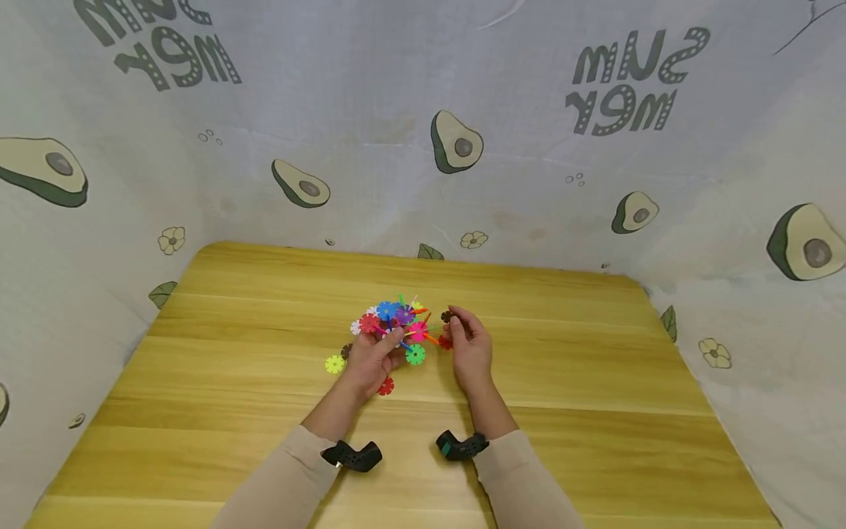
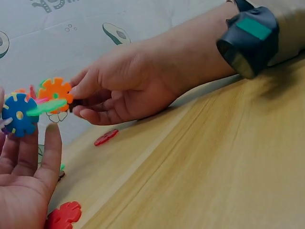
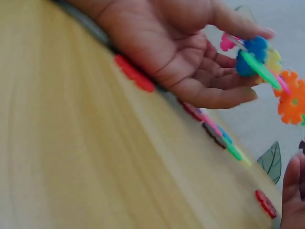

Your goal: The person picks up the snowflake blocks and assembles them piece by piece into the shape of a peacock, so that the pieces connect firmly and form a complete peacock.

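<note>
My left hand [image 1: 367, 364] grips a cluster of interlocked plastic snowflake discs [image 1: 405, 314] in several colours, held above the table. Its thumb lies across the front of the cluster. Just to the right, my right hand [image 1: 473, 351] pinches a dark brown snowflake disc [image 1: 446, 317] between thumb and fingertips. In the left wrist view the brown disc sits right at the edge of an orange disc [image 2: 55, 89] on the cluster, mostly hidden by the fingers. A blue disc [image 2: 20, 114] with a green one slotted into it shows nearer the left hand.
Loose discs lie on the wooden table [image 1: 562, 382]: a yellow one [image 1: 335, 364], a red one [image 1: 386, 386] near the left wrist, and another red one [image 1: 445, 342] under the right hand. A printed cloth [image 1: 370, 95] hangs behind the table and at its sides.
</note>
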`<state>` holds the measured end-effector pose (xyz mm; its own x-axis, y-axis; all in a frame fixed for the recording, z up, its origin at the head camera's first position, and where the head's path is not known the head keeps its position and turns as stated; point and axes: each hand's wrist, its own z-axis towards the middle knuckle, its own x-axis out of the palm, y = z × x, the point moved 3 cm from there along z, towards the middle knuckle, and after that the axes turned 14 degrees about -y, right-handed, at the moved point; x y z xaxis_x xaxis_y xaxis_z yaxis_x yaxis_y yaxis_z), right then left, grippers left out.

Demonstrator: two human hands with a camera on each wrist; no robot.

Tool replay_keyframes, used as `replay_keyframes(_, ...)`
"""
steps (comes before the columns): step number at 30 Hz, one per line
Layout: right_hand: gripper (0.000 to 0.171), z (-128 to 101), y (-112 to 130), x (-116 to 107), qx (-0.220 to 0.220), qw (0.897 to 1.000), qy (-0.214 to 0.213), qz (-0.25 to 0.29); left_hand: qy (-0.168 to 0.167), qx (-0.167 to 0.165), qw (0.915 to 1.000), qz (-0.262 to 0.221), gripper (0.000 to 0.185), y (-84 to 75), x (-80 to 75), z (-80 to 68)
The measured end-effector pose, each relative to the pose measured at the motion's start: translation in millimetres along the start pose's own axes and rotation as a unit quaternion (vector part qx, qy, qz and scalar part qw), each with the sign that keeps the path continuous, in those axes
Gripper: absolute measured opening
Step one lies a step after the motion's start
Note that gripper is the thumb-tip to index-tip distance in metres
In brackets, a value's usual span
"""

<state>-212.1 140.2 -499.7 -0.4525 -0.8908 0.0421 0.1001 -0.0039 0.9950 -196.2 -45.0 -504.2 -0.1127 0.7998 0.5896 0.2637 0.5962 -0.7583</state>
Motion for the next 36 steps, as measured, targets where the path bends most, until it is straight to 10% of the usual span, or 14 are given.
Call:
replay_keyframes(9, 0.016, -2.1, 3.3, 1.2, 0.034, 0.987, 0.056, 0.144, 0.009, -0.058, 0.9913, 0.118, 0.082, 7.0, -1.9, -5.0)
replay_keyframes(15, 0.019, -6.2, 8.3, 5.2, -0.043, 0.989, 0.105, 0.093, -0.021, -0.041, 0.9803, 0.192, 0.087, 4.9, -1.5, -2.5)
replay_keyframes(30, 0.016, -10.4, 9.0, 6.1, -0.110, 0.990, 0.089, -0.010, -0.037, -0.055, 0.9791, 0.192, 0.081, 7.1, -2.9, -3.0)
replay_keyframes(36, 0.017, -9.1, 12.9, 5.2, -0.231, 0.964, 0.113, -0.068, -0.029, -0.024, 0.9777, 0.207, 0.074, 6.3, -1.8, -1.8)
